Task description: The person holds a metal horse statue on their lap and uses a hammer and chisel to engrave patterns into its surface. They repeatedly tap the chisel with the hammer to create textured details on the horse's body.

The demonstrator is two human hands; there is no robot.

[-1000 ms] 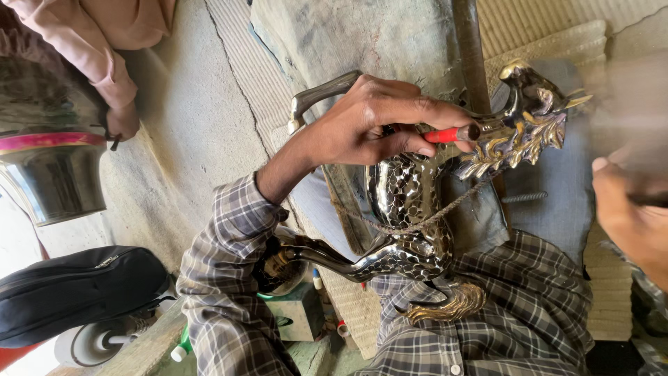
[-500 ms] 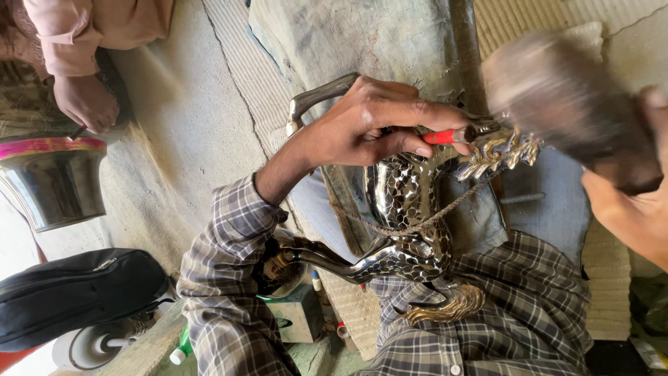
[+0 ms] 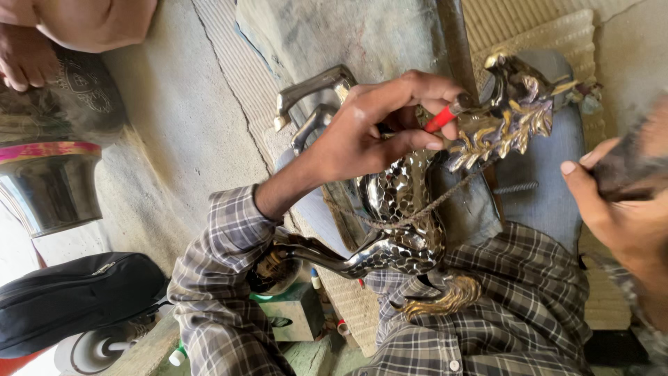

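Note:
A metal horse figure (image 3: pixel 400 202) with a silver scaled body, gold mane (image 3: pixel 501 129) and gold tail (image 3: pixel 438 299) lies across my lap on grey-blue cloth. A cord (image 3: pixel 445 198) runs round its neck. My left hand (image 3: pixel 369 136) pinches a small red-handled tool (image 3: pixel 440 120) with its tip against the mane. My right hand (image 3: pixel 612 216) is off to the right, apart from the figure, gripping a dark blurred hammer (image 3: pixel 637 163).
Another person's hand (image 3: pixel 24 59) rests on an engraved dark vessel at the top left. Below it stands a shiny metal pot (image 3: pixel 49 188). A black bag (image 3: pixel 69 296) lies bottom left, a small green box (image 3: pixel 292 310) by my elbow. A woven mat (image 3: pixel 550 31) covers the floor beyond.
My right hand swung the hammer over the horse's head half a second ago and has now drawn back to the right. The left hand and red tool stayed on the mane.

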